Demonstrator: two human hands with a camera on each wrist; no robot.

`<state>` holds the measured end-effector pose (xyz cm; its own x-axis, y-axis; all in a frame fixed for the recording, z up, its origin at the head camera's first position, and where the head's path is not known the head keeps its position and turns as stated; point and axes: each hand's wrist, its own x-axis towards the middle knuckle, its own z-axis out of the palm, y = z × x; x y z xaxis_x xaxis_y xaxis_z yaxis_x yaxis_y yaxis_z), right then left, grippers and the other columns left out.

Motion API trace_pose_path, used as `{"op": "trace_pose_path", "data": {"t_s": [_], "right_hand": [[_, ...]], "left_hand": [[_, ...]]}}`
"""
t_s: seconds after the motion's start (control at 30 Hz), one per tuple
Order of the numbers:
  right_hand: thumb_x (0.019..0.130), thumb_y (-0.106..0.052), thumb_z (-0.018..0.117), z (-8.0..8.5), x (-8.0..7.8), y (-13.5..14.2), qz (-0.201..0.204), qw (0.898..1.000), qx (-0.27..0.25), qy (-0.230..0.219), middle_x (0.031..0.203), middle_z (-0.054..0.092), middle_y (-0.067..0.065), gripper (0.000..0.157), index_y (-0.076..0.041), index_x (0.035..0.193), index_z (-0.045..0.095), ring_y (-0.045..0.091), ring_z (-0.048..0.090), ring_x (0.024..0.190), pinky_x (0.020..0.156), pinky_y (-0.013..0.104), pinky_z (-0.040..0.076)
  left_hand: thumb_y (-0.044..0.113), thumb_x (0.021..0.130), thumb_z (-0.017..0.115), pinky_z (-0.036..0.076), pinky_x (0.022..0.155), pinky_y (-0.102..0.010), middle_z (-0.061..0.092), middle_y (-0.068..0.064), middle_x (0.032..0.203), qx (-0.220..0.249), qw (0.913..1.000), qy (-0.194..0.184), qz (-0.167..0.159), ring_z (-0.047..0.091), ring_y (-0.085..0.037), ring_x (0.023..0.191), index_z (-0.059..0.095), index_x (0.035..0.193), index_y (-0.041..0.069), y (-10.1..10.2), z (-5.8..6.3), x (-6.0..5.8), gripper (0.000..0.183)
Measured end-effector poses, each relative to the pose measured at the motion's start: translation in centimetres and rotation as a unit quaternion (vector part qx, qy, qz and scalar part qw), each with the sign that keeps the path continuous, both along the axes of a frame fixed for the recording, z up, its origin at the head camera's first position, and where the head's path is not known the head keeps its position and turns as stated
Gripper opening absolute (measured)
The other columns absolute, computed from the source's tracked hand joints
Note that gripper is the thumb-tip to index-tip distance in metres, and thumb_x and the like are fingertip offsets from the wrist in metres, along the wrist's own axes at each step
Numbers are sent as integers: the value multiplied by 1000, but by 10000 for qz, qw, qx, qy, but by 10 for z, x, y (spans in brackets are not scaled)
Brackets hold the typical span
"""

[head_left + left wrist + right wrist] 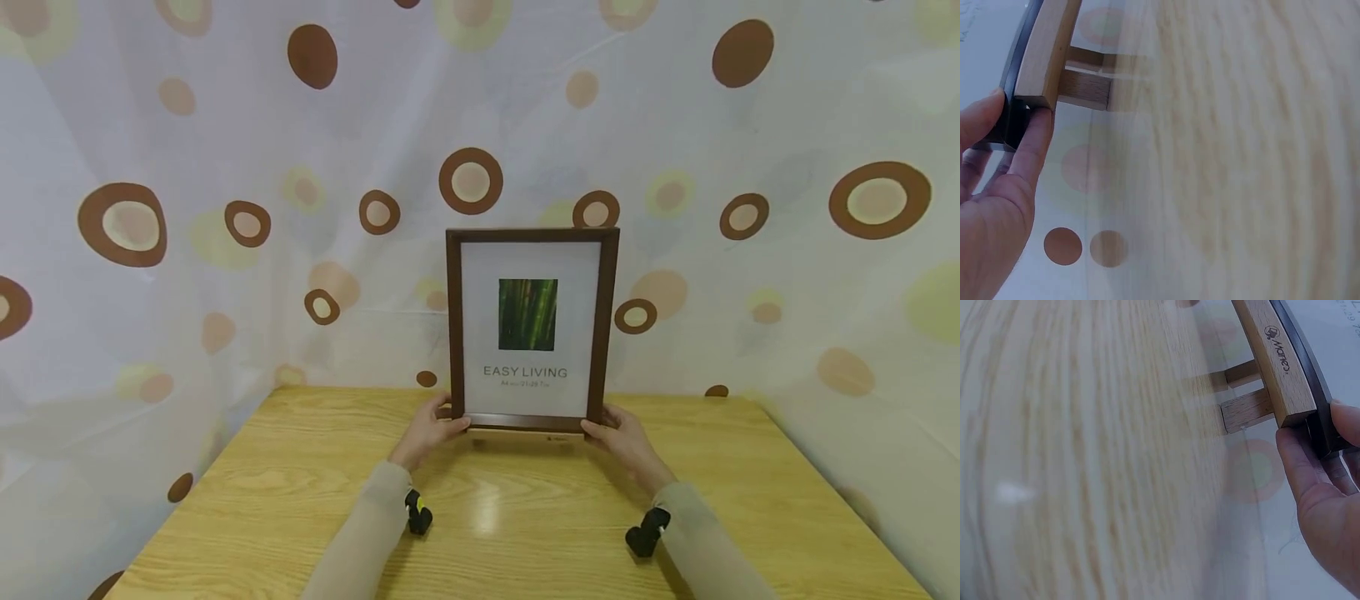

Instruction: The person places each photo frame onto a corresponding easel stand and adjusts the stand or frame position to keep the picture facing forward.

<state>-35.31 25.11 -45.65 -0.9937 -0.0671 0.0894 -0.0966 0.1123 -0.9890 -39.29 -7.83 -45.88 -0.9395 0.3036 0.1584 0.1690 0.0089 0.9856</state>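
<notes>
A dark brown picture frame point(531, 358) stands upright near the back of the table, with a bamboo print and the words EASY LIVING on its white sheet. Its bottom edge is at the ledge of a small wooden easel point(1044, 56), whose feet reach down to the tabletop. My left hand point(431, 429) grips the lower left corner, thumb on the front and fingers behind and below. At the lower right corner, my right hand point(624, 437) holds it the same way. Lettering marks the easel's ledge point(1275, 362) in the right wrist view. Most of the easel is hidden behind the frame.
The glossy wood-grain table point(480, 533) reaches back to a white sheet point(375, 100) printed with brown and pale circles, which also hangs along both sides. Each sleeve carries a small black device, one at the left wrist point(418, 512) and one at the right wrist point(647, 533).
</notes>
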Motion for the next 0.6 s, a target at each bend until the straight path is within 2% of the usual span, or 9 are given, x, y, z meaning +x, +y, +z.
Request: {"op": "trace_pose_path", "data": {"t_s": [0.1, 0.2, 0.3, 0.47, 0.6], "right_hand": [[88, -16, 61, 3, 3, 2, 88, 10000, 44, 1, 130, 43, 26, 58, 3, 136, 34, 30, 54, 106, 86, 38, 47], [89, -21, 59, 6, 6, 4, 190, 9996, 187, -36, 134, 38, 25, 62, 2, 138, 30, 34, 49, 112, 89, 41, 44], [90, -33, 56, 10, 11, 10, 205, 9969, 762, -73, 141, 28, 23, 70, 1, 141, 23, 36, 37, 122, 95, 45, 38], [90, -47, 48, 18, 19, 24, 312, 9804, 1940, 133, 145, 21, 20, 74, -2, 143, 21, 37, 18, 131, 102, 54, 23], [92, -48, 43, 25, 28, 32, 503, 9651, 2542, 379, 146, 19, 21, 73, -2, 144, 18, 40, 16, 131, 101, 58, 19]], "left_hand": [[2, 83, 64, 50, 79, -37, 55, -20, 108, -63, 10000, -22, -7, 58, -26, 93, 45, 123, -2, 2, 1, 0, 45], [9, 83, 66, 49, 81, -42, 54, -17, 110, -388, 9992, 67, 64, 56, -26, 95, 45, 125, 1, 2, 5, 2, 48], [19, 84, 66, 45, 86, -46, 54, -14, 114, -875, 9957, 159, 245, 53, -26, 101, 45, 128, 6, 1, 10, 7, 51], [36, 87, 60, 38, 93, -50, 48, -17, 127, -1529, 9863, 274, 552, 45, -32, 116, 34, 138, 11, -3, 24, 18, 63], [53, 85, 54, 32, 97, -52, 37, -13, 139, -1945, 9770, 378, 790, 34, -32, 126, 25, 144, 19, -10, 29, 27, 74]]}}
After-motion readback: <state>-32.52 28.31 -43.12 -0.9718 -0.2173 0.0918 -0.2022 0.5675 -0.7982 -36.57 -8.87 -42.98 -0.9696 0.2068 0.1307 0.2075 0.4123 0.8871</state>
